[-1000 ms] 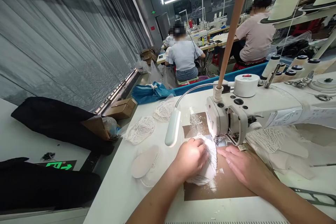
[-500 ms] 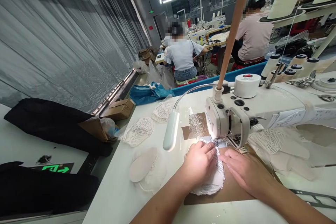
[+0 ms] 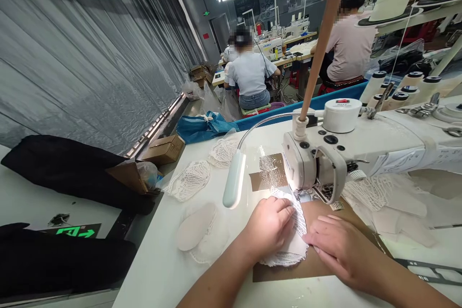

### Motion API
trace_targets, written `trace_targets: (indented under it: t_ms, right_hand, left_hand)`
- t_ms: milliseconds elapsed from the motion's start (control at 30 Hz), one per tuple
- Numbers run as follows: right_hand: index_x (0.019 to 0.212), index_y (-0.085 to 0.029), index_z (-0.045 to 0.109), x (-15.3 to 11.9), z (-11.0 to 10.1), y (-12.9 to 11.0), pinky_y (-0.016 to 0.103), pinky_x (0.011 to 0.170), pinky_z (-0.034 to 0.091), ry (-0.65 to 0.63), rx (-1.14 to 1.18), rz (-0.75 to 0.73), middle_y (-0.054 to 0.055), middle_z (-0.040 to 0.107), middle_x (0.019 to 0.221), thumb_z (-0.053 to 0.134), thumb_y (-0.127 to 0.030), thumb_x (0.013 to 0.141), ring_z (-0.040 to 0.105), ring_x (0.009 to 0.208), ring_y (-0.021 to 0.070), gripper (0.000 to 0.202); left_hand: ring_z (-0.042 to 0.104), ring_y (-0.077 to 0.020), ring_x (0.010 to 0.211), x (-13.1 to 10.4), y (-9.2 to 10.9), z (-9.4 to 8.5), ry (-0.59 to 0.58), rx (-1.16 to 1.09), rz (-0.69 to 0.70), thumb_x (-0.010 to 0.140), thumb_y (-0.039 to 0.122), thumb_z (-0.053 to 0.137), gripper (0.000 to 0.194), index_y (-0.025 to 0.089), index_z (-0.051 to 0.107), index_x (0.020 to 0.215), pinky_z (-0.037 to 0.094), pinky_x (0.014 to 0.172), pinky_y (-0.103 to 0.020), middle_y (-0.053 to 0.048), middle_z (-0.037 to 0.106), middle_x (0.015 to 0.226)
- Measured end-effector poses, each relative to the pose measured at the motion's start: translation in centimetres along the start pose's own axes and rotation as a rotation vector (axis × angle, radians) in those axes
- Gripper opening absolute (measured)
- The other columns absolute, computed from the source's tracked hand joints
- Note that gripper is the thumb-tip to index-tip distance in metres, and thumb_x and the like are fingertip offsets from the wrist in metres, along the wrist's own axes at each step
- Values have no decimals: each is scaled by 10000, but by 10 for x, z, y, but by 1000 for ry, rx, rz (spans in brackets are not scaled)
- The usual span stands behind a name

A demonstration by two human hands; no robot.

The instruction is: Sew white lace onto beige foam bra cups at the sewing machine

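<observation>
A white lace fabric piece with a smooth backing (image 3: 291, 250) lies under the needle end of a white sewing machine (image 3: 299, 161). My left hand (image 3: 270, 224) presses on its upper left part, fingers bent and close together. At the lace's right edge, my right hand (image 3: 335, 245) pinches the rim between thumb and forefinger. The left fingers cover part of the lace, and the needle itself is too small to make out. A lamp (image 3: 234, 180) on a bendable metal neck lights the spot from the left.
Left on the table (image 3: 159, 255) lie lace pieces (image 3: 191, 180) and an oval beige pad (image 3: 197, 226). More cut pieces (image 3: 390, 202) lie beneath the machine arm. Thread cones (image 3: 400, 98) stand behind it. Two people sit farther back, one in a white shirt (image 3: 249, 73), one in pink (image 3: 352, 48).
My right hand has slid down the lace's right edge, away from the needle, toward me. My left hand has shifted slightly left and down; the lace has barely moved.
</observation>
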State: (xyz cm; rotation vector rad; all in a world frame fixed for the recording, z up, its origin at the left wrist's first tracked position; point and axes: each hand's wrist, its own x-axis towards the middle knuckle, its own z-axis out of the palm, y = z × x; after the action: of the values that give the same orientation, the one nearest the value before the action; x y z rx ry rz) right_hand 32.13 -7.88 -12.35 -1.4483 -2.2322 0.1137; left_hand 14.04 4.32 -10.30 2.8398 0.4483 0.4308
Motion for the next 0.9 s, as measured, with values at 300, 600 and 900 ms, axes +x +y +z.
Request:
trace_targets:
  t_ms: [300,600,900]
  right_hand:
    - [1149,-184,614,4,11,12,298,572,346,30,-151,121,64,594,820,373,-100,871,537,662,191,378]
    - [1009,-182,676,10,11,10,293,517,320,53,-252,125,69,609,762,367,-73,833,543,596,182,372]
    - [1102,-129,666,14,14,12,284,521,441,60,-294,115,124,692,895,336,-46,825,645,653,192,439]
  left_hand:
    - [547,-207,830,-1,2,6,-59,89,69,958,261,403,288,158,620,1119,471,720,-345,-99,632,1174]
    - [532,-251,905,-1,-2,7,-122,73,53,911,373,458,441,134,542,1273,474,774,-388,-112,572,1301]
    - [533,-253,939,2,-1,2,-113,58,68,944,279,399,383,124,537,1266,454,800,-393,-114,584,1281]
